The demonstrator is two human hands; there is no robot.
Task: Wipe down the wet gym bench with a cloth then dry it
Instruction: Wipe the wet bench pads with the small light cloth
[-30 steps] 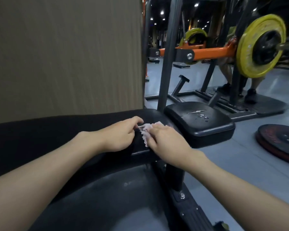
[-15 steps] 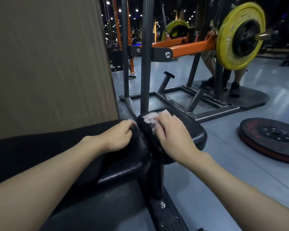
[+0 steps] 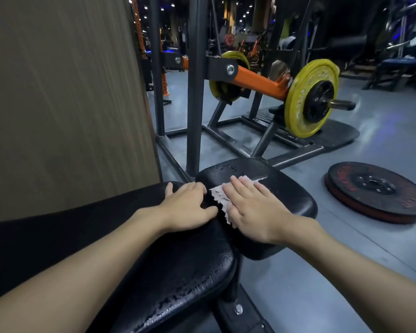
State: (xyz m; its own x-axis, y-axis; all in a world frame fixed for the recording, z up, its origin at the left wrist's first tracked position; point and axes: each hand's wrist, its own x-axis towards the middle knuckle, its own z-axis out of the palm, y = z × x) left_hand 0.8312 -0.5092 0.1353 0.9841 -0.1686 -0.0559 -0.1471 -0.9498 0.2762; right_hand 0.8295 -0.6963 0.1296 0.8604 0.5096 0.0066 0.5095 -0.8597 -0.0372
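Observation:
The black gym bench has a long back pad point(image 3: 178, 267) with worn, cracked vinyl and a smaller seat pad point(image 3: 291, 200) beyond it. A white, frayed cloth point(image 3: 219, 199) lies flat on the seat pad. My right hand point(image 3: 252, 210) presses on the cloth with straight fingers, covering most of it. My left hand point(image 3: 190, 207) rests flat on the far end of the back pad, fingers spread, just left of the cloth. Small wet glints show on the seat pad's far edge.
A brown panel wall point(image 3: 65, 104) stands at the left. Dark steel uprights point(image 3: 195, 92) rise just behind the seat pad. An orange lever arm carries a yellow weight plate point(image 3: 310, 99). A black and red plate point(image 3: 377, 191) lies on the grey floor at the right.
My right hand has slid the cloth further across the seat pad. My left hand has opened and flattened on the back pad's end. The view has tilted and come closer.

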